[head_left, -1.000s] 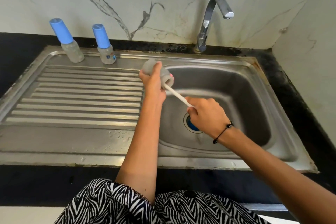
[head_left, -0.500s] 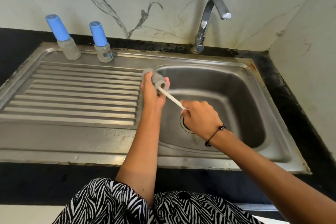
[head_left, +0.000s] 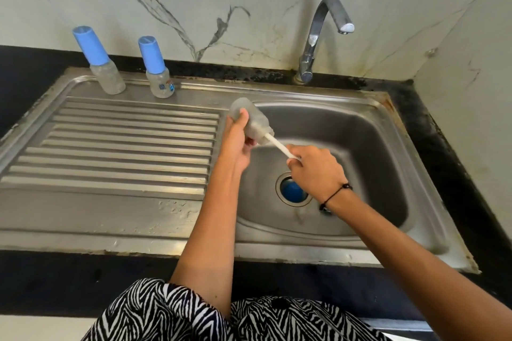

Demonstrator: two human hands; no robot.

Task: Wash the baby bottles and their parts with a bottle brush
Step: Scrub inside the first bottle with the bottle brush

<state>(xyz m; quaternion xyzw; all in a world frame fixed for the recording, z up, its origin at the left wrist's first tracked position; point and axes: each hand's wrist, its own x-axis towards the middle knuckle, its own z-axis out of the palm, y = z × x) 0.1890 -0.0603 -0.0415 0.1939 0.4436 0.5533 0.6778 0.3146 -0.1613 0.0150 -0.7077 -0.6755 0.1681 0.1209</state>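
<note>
Clear baby bottle [head_left: 250, 120] is tilted over the sink basin's [head_left: 360, 130] left edge, left hand [head_left: 235, 144] wrapped round it. White bottle brush handle [head_left: 279, 146] pokes out of its mouth — right hand [head_left: 315, 171] fingers curled tight on it. Two blue-capped bottles [head_left: 102, 63] [head_left: 156, 69] stand upright behind the drainboard [head_left: 116, 152] — blue thing in the drain [head_left: 292, 189].

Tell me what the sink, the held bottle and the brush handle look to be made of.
Sink: stainless steel, brushed, going by its grey sheen and pressed drainer ribs. Bottle in the left hand: translucent, cloudy; plastic or glass, unclear. Brush handle in the right hand: thin, white, probably plastic.
</note>
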